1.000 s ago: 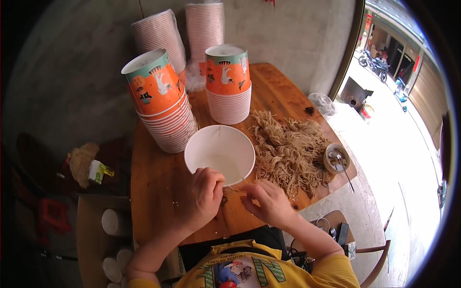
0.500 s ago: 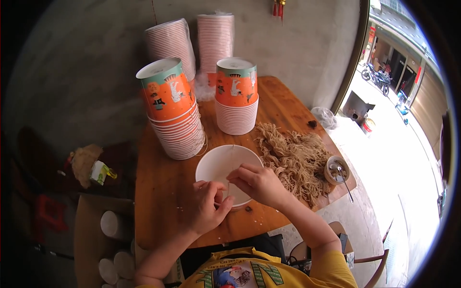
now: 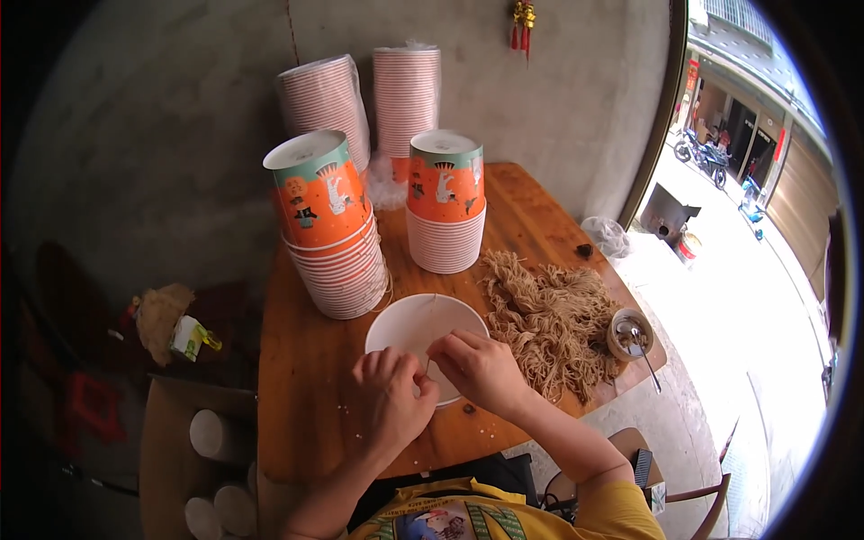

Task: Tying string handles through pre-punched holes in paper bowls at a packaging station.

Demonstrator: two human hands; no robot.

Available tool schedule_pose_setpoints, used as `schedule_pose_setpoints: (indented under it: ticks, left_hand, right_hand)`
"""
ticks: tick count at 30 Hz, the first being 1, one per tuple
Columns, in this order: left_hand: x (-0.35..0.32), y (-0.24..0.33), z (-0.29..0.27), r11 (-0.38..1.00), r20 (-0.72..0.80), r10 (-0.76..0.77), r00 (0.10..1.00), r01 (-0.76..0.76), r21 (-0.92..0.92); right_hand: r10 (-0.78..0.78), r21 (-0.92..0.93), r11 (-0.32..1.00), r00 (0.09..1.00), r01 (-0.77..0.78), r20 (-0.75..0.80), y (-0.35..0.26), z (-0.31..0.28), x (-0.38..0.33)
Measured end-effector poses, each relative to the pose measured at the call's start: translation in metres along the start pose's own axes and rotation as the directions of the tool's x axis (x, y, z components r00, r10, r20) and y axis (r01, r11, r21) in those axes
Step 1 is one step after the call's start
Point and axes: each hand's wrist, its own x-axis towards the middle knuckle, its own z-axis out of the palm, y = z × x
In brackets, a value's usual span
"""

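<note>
A white paper bucket (image 3: 405,321) stands mouth up on the wooden table (image 3: 306,387) in front of me. A thin string (image 3: 433,309) crosses its far rim and runs down inside toward my fingers. Over the bucket's near side my right hand (image 3: 481,367) pinches the string. Beside it, at the near left rim, my left hand (image 3: 396,396) has its fingers curled closed by the string's end; its fingertips are partly hidden. A heap of tan strings (image 3: 553,324) lies to the right of the bucket.
Behind stand an orange and green bucket stack (image 3: 315,202), another like it (image 3: 446,184), and wrapped stacks (image 3: 405,99) against the wall. A small bowl (image 3: 628,335) with a spoon sits at the table's right edge. A cardboard box (image 3: 171,405) holds white tubs lower left.
The whole view has tilted up, so the table sits lower in the picture. My left hand has turned with its fingers curled in more; my right hand stays pinched over the bucket.
</note>
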Motion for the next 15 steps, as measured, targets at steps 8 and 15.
schedule_pose_setpoints:
  ticks: [8, 15]
  left_hand:
    - [-0.003, -0.006, -0.009, 0.989, 0.138, 0.124, 0.983, -0.112, -0.094]
    - [-0.004, -0.017, -0.016, 0.97, 0.241, 0.18, 0.954, -0.132, -0.205]
  right_hand:
    - [-0.011, -0.252, 0.968, 0.999, 0.025, 0.054, 0.011, 0.005, 0.024]
    - [-0.111, -0.223, 0.97, 0.991, 0.092, -0.073, 0.013, 0.0, 0.019]
